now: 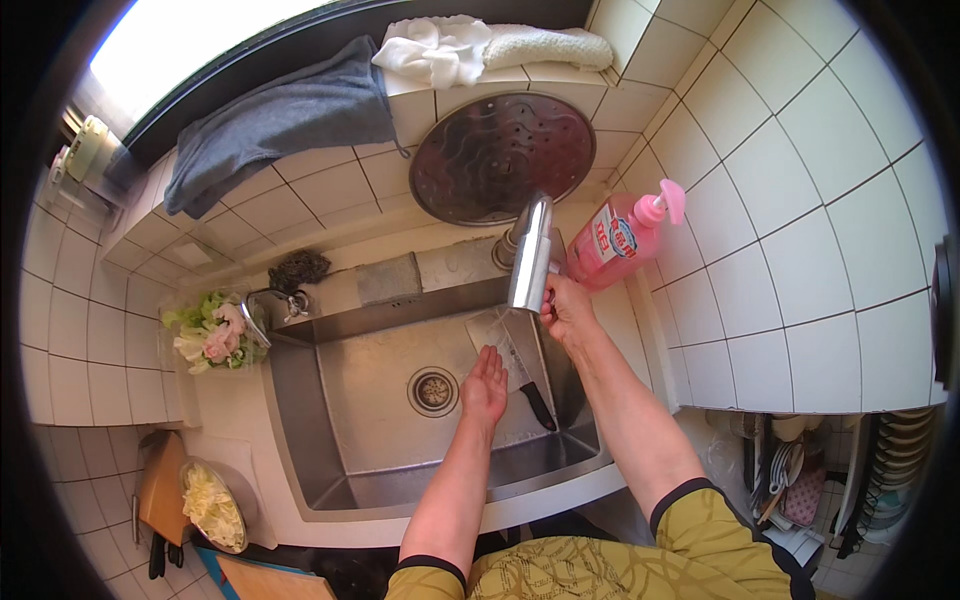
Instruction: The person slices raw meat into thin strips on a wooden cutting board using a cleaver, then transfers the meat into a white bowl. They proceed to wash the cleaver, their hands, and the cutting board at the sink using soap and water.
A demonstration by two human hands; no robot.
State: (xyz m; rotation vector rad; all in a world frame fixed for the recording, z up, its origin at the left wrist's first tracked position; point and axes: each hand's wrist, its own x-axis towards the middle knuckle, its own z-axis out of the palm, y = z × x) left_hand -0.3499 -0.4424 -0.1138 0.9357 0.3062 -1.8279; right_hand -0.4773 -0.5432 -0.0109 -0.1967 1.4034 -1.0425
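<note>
My left hand (485, 388) is palm up and empty over the stainless steel sink (367, 420), below the spout of a chrome faucet (531, 262). A thin stream of water seems to fall near its fingertips. My right hand (568, 309) has its fingers around the lever at the faucet's right side, and the hand partly hides that lever. On the sink floor lies a kitchen cleaver (536, 405), its black handle towards me. The left hand is in front of part of the blade. To the left of the hand is the round drain strainer (433, 391).
A pink soap pump bottle (615, 240) stands right of the faucet. A round dark perforated tray (502, 157) leans on the tiles behind. At left are a small curved tap (255, 315), flowers (217, 330) and a bowl of cut cabbage (214, 506). Crockery racks (896, 465) stand lower right.
</note>
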